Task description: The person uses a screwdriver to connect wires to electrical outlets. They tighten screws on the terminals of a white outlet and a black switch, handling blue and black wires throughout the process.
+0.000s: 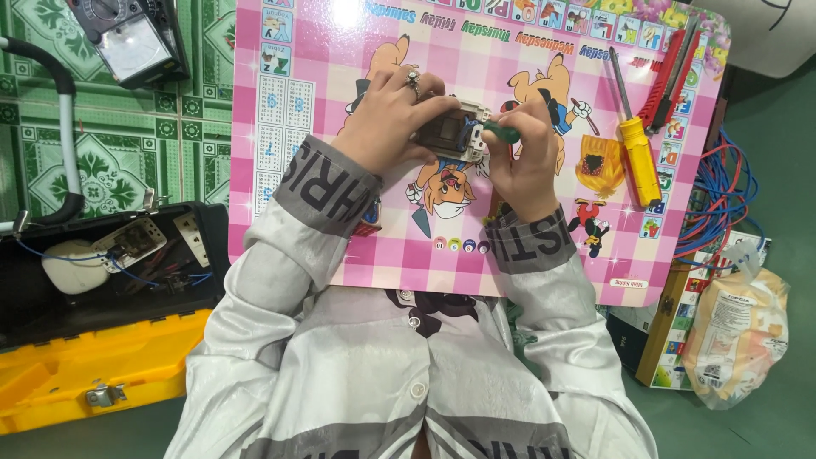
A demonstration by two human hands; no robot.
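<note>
My left hand [393, 115], with a ring on one finger, grips a small white and grey electrical switch module [450, 132] over a pink checked cartoon board [340, 246]. My right hand [527, 153] is closed around a green-handled screwdriver [503, 131] whose tip meets the module's right side. Both hands touch the module above the middle of the board.
A yellow-handled screwdriver [636, 149] and a red cutter [671, 76] lie on the board's right side. Blue and red wires [722, 204] and a plastic bag [738, 331] sit at right. A yellow and black toolbox [93, 340] stands open at left, a multimeter [132, 38] beyond it.
</note>
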